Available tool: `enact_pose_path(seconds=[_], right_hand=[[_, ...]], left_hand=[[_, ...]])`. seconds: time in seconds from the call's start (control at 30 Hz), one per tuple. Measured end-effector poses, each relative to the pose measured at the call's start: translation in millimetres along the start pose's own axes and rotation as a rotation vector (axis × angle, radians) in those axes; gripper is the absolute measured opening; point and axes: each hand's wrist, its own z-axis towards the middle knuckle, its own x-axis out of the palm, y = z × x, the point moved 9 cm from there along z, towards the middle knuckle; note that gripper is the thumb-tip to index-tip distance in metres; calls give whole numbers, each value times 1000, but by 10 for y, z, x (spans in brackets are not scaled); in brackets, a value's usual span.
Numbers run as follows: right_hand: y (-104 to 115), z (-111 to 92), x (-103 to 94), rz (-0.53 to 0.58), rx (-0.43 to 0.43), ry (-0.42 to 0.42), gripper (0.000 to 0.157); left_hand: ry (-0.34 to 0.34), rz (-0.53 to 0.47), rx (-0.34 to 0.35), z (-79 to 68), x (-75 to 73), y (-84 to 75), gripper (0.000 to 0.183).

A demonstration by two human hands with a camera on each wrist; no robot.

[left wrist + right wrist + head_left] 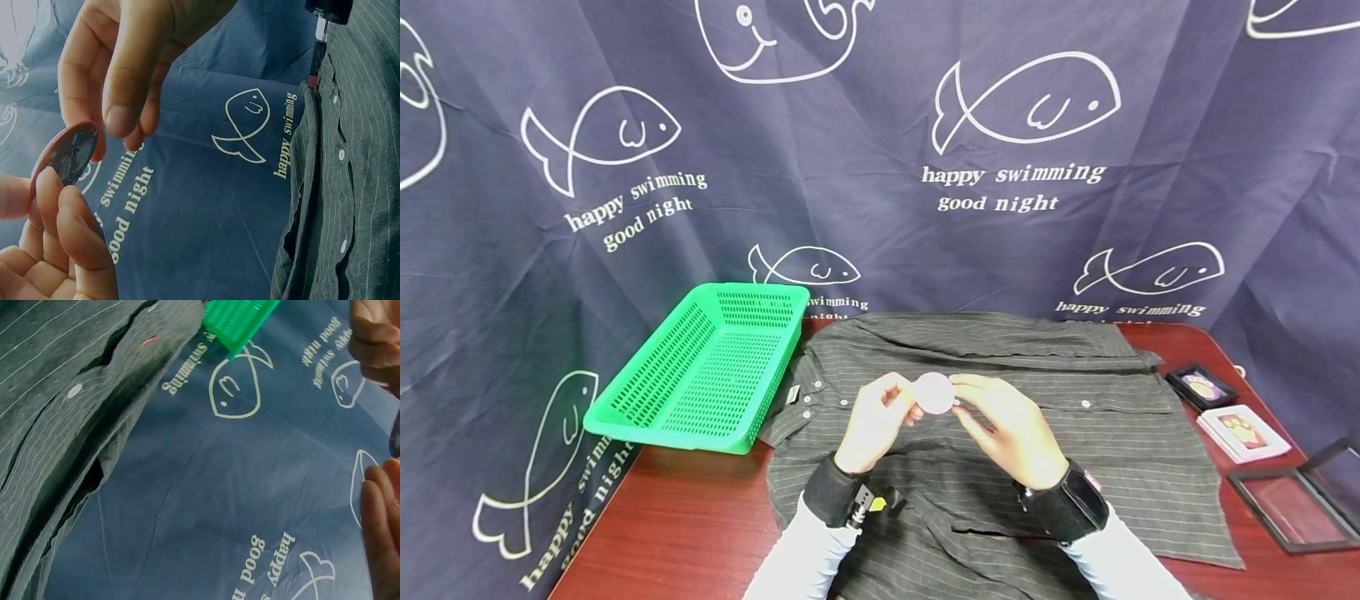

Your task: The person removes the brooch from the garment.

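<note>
Over the striped shirt (985,467), both hands are raised around a small round disc (935,392). Its face looks pale pink in the head view; the left wrist view shows a reddish rim and a dark, patterned other side. My left hand (874,421) pinches the disc by its left edge between thumb and fingers. At the opposite edge, my right hand (1009,429) has thumb and fingers spread apart, fingertips right beside the rim. In the right wrist view only a sliver of the disc (395,434) shows at the image's edge.
A green basket (767,446) stands at the left on the red-brown table (700,508). On the right lie a black-framed case (1201,387), a white-framed one (1243,433) with a paw picture, and an opened clear-windowed case (1292,507). A printed curtain (880,192) hangs behind.
</note>
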Motion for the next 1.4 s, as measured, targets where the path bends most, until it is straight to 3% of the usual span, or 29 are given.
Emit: enact_pose_path(seconds=[0.17,0.33,0.53,0.87,1.07,1.4], right_hand=[[78,-25,-8,-37,-65,-52,32],[86,-59,-6,-58,-77,-63,33],[78,-84,7,-67,-92,-66,34],[135,-25,-88,-95,-161,-139,30],[92,-28,-131,-72,-132,-145,29],[-112,-99,-275,6,13,-159,29]], left_hand=[[19,-8,7,-10,37,-2,20],[34,-22,21,-4,77,28,23],[37,-48,-16,-8,107,74,21],[61,-63,-32,-2,143,69,19],[73,-10,-24,-7,127,59,22],[60,122,-12,-64,0,81,18]])
